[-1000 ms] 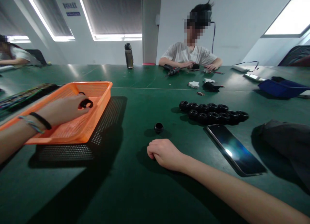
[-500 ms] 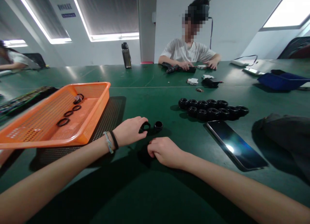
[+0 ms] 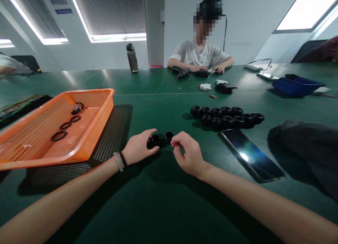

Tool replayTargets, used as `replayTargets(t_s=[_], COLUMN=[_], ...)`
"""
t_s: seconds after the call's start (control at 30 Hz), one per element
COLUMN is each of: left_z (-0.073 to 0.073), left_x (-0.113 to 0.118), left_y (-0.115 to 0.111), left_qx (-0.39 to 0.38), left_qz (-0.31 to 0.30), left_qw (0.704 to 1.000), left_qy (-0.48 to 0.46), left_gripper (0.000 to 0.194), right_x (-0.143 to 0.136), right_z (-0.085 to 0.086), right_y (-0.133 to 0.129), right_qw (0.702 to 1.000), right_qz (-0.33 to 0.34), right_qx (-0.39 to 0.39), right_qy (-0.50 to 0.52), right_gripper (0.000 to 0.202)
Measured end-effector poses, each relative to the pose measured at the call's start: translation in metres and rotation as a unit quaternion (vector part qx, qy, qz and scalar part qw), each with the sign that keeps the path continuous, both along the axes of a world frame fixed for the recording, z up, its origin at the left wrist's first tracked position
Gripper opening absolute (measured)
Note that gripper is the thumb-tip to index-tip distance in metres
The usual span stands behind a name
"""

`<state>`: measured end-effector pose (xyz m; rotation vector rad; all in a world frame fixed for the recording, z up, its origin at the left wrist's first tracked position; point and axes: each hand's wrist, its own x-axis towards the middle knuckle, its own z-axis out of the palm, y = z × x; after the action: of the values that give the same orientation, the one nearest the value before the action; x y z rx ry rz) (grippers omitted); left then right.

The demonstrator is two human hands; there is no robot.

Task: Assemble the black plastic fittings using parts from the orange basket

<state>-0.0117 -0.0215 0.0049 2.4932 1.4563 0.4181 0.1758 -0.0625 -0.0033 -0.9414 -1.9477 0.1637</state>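
Note:
My left hand (image 3: 139,145) curves its thumb and fingers around a short black cylindrical part (image 3: 155,140) with an open top, upright on the green table. Just to its right stands a second black cylindrical part (image 3: 169,136), also open at the top. My right hand (image 3: 187,153) is curled beside that second part, fingertips at its right edge. Whether these fingertips hold something small is hidden. Further right, several glossy black rounded parts (image 3: 227,122) with holes in their tops sit in two rows.
An orange perforated basket (image 3: 101,126) at left holds several black rings (image 3: 65,125). A phone (image 3: 250,154) and dark cloth (image 3: 303,145) lie at right. Further back are a blue bin (image 3: 298,85), a bottle (image 3: 132,59), a power drill (image 3: 182,72) and a seated person (image 3: 202,56).
My right hand has moved up from the table nearer me to the second cylindrical part. The part at my left hand now stands upright beside it. The whole view has shifted slightly.

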Motion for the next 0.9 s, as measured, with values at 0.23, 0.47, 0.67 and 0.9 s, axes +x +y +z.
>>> replayTargets(t_s=[0.23,0.47,0.67,0.9], left_z=[-0.004,-0.004,-0.005,-0.002], left_x=[0.000,-0.001,-0.002,-0.002], left_y=[0.002,0.004,0.006,0.006], left_qx=[0.015,-0.061,-0.023,-0.032], left_qz=[0.002,0.008,-0.022,-0.024], left_qw=[0.998,0.965,0.954,0.961], left_qy=[-0.068,-0.255,-0.299,-0.273], left_gripper=[0.024,0.032,0.032,0.033], right_x=[0.006,0.006,0.006,0.006], right_z=[-0.004,-0.002,0.000,0.001], right_y=[0.019,0.018,0.018,0.017], right_qw=[0.988,0.986,0.983,0.980], right_qz=[-0.092,-0.077,-0.076,-0.077], right_qx=[-0.121,-0.123,-0.154,-0.173], right_qy=[-0.014,-0.081,-0.063,-0.053], right_gripper=[0.036,0.019,0.019,0.018])
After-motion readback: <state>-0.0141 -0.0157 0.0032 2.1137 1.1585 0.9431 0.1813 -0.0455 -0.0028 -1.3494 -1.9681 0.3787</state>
